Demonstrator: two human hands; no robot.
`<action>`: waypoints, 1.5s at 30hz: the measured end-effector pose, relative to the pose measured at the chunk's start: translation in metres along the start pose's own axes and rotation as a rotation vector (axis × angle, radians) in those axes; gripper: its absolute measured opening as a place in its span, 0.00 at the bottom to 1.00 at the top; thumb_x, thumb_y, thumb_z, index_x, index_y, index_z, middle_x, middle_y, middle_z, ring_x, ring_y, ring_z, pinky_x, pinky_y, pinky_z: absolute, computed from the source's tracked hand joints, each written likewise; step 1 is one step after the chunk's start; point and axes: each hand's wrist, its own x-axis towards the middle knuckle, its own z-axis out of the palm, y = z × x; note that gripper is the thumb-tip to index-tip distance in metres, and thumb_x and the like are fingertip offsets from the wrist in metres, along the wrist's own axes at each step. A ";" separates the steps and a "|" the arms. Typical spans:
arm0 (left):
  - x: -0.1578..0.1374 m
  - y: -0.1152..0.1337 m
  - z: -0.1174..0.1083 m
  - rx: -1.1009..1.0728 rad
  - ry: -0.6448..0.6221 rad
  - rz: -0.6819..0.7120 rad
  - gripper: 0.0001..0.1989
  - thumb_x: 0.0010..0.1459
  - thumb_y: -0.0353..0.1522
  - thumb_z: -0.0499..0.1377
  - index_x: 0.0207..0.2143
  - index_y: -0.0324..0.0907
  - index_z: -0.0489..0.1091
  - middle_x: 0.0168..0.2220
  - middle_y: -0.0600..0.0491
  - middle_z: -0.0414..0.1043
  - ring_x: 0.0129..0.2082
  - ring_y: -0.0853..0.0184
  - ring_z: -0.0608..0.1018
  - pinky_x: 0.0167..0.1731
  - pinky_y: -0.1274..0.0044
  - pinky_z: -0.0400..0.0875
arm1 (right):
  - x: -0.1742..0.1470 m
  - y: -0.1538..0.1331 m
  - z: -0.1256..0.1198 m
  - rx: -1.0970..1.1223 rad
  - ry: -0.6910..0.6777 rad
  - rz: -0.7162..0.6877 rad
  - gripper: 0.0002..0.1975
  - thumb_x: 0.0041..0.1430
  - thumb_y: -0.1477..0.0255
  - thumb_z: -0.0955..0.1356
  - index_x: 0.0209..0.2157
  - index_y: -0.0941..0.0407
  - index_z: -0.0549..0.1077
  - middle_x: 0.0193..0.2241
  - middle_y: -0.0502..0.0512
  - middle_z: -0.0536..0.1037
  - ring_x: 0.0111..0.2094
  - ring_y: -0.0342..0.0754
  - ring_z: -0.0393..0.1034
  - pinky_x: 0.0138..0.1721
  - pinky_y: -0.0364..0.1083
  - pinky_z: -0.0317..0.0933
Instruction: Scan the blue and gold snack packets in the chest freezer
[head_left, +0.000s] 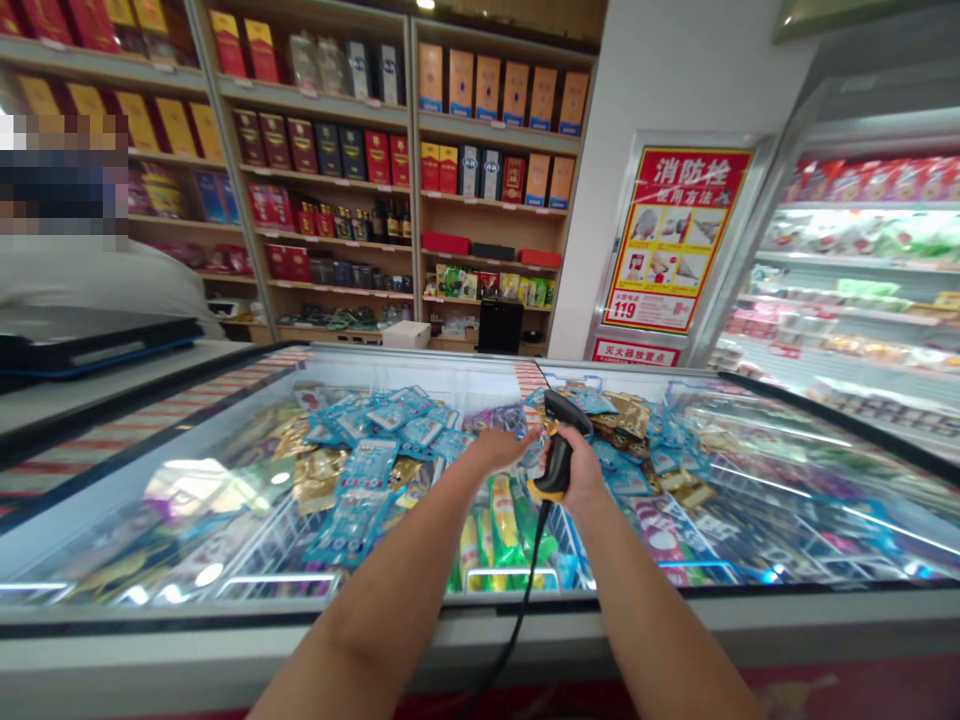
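Note:
My right hand [581, 470] is wrapped around the handle of a black and yellow barcode scanner [557, 465], held over the open middle of a chest freezer [480, 612]. The scanner's black cable [530, 580] runs down over the freezer's front edge. Close to the left of the scanner is my left hand [510, 448]; its fingers are drawn together, and whatever they hold is too small and partly hidden to name. Below both hands lie green and yellow ice cream packs [504, 520]. Blue ice cream packs [367, 465] are heaped to the left, with gold ones among them.
Sliding glass lids [780, 480] cover both sides of the freezer. Wire dividers [274, 545] stand inside it. A person in a light shirt [97, 285] is at the far left, behind a dark device [112, 345]. Shelves of boxed goods [322, 180] line the back.

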 end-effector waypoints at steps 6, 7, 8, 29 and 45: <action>-0.002 -0.004 0.008 0.135 0.048 0.179 0.29 0.60 0.42 0.51 0.64 0.54 0.56 0.67 0.46 0.52 0.65 0.48 0.56 0.58 0.56 0.54 | 0.000 0.000 0.000 -0.016 -0.009 -0.012 0.07 0.54 0.68 0.67 0.26 0.57 0.68 0.14 0.47 0.70 0.13 0.40 0.62 0.15 0.39 0.57; -0.002 -0.004 0.010 0.149 0.001 0.237 0.28 0.60 0.38 0.51 0.63 0.56 0.57 0.67 0.49 0.51 0.65 0.48 0.56 0.58 0.55 0.54 | 0.000 0.000 -0.001 -0.015 -0.012 -0.009 0.07 0.54 0.68 0.67 0.26 0.57 0.68 0.14 0.47 0.70 0.13 0.40 0.62 0.15 0.39 0.57; -0.002 -0.005 0.011 0.155 -0.054 0.283 0.26 0.60 0.36 0.51 0.62 0.57 0.59 0.67 0.51 0.53 0.64 0.49 0.57 0.58 0.54 0.54 | 0.000 0.000 -0.001 -0.012 -0.015 -0.005 0.07 0.54 0.69 0.67 0.26 0.57 0.68 0.14 0.47 0.70 0.13 0.40 0.62 0.15 0.39 0.57; 0.021 -0.037 0.006 -0.438 0.437 -0.075 0.15 0.61 0.26 0.49 0.47 0.39 0.70 0.44 0.46 0.77 0.45 0.62 0.77 0.44 0.75 0.67 | -0.002 0.006 -0.002 -0.162 -0.113 0.059 0.08 0.51 0.67 0.67 0.25 0.58 0.69 0.14 0.49 0.71 0.14 0.40 0.62 0.15 0.39 0.57; 0.023 -0.042 0.007 -0.528 0.489 -0.059 0.16 0.60 0.27 0.49 0.46 0.41 0.71 0.45 0.49 0.77 0.48 0.63 0.76 0.48 0.73 0.68 | -0.001 0.008 -0.003 -0.164 -0.140 0.068 0.08 0.49 0.68 0.68 0.24 0.58 0.70 0.15 0.50 0.72 0.14 0.41 0.63 0.16 0.39 0.58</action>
